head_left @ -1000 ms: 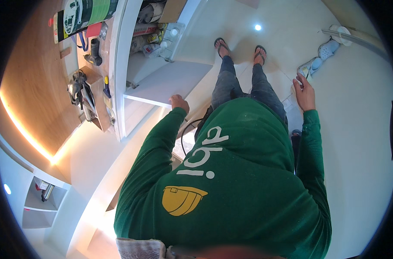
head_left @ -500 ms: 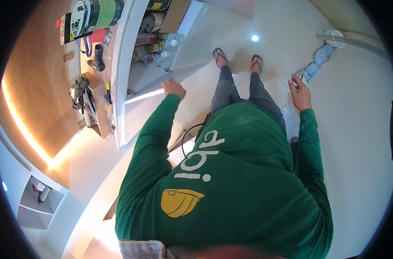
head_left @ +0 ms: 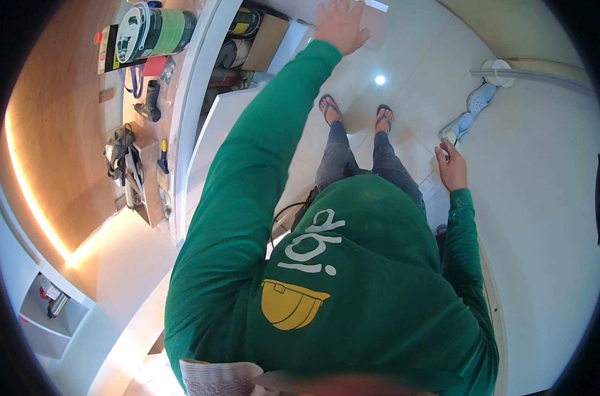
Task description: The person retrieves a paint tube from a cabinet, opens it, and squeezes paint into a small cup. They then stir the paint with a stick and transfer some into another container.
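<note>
My left hand [head_left: 339, 26] is raised at the top of the view, fingers apart, over or against a pale upper panel [head_left: 293, 10] of the open cabinet [head_left: 267, 46]; I cannot tell whether it grips the edge. Below it, a white lower door [head_left: 227, 112] stands out from the cabinet, partly hidden by my green sleeve. The cabinet holds cans, rolls and a cardboard piece. My right hand [head_left: 451, 168] hangs at my right side, fingers curled around a small, thin, dark item too small to name, near pale clogs [head_left: 478, 99] on the floor.
A worktop [head_left: 171, 92] at left carries a green-labelled bucket [head_left: 161, 30], a dark power tool [head_left: 148, 105] and a wooden box of tools [head_left: 145, 198]. Below are a lit wooden panel [head_left: 62, 165] and white cubbies [head_left: 42, 330]. A pale panel [head_left: 544, 251] fills the right side.
My left hand has risen from the lower door's edge to the cabinet's top. My right hand remains at my side. The view has shifted, so the floor and shelves sit lower in the picture.
</note>
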{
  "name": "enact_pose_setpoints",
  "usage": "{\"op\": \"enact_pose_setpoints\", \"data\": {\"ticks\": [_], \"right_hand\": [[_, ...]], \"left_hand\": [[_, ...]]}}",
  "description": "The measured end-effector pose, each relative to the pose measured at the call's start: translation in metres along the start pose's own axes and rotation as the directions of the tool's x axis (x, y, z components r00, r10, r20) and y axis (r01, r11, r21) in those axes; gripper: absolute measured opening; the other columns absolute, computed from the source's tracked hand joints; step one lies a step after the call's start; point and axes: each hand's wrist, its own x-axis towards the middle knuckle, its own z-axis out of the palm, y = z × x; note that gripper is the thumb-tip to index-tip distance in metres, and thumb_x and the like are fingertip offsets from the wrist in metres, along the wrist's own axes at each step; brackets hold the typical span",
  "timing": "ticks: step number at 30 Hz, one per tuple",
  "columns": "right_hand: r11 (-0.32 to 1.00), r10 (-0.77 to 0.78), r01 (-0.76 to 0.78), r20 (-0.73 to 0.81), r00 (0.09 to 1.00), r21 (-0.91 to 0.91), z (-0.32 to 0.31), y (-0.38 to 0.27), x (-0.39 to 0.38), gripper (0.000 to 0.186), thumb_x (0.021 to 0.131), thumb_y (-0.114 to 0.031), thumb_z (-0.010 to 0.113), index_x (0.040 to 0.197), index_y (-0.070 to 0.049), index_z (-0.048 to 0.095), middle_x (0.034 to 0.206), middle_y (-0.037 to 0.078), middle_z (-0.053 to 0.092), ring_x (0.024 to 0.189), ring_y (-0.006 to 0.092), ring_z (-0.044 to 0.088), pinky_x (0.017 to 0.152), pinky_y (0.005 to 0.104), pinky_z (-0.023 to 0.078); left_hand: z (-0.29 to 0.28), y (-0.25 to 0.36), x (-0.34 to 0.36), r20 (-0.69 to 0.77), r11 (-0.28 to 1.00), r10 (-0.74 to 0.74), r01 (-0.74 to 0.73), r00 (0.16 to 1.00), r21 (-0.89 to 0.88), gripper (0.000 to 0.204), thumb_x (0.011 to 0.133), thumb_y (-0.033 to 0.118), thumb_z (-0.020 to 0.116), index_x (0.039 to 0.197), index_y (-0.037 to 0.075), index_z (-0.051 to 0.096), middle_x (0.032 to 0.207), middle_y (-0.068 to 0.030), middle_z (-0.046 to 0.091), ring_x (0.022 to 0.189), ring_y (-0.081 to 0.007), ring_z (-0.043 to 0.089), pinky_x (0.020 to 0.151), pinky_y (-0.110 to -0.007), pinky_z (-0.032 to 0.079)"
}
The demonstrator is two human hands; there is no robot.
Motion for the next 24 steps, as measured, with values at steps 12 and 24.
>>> {"op": "enact_pose_setpoints", "data": {"ticks": [12, 24], "right_hand": [[0.994, 0.095, -0.094, -0.019, 0.995, 0.047, 0.014, 0.025, -0.029, 0.051, 0.103, -0.036, 0.066, 0.142, -0.003, 0.064, 0.123, 0.023, 0.075, 0.092, 0.0326, 0.077, 0.086, 0.0424, 0.059], [0.998, -0.053, 0.054, -0.046, 0.998, 0.015, -0.005, 0.009, 0.033, 0.052, 0.101, -0.036, 0.066, 0.14, -0.001, 0.064, 0.124, 0.025, 0.074, 0.099, 0.0372, 0.076, 0.093, 0.0454, 0.058]], "left_hand": [[-0.002, 0.013, 0.044, 0.314, 0.988, -0.134, 0.101, 0.94, 0.12, 0.062, 0.089, 0.044, 0.072, 0.143, 0.016, 0.06, 0.146, -0.0154, 0.057, 0.138, -0.0418, 0.052, 0.113, -0.065, 0.037], [-0.024, -0.045, -0.179, 0.425, 0.925, -0.345, 0.228, 0.837, 0.304, 0.074, 0.084, 0.044, 0.078, 0.144, 0.006, 0.059, 0.169, -0.0229, 0.035, 0.154, -0.0482, 0.031, 0.119, -0.069, 0.029]]}}
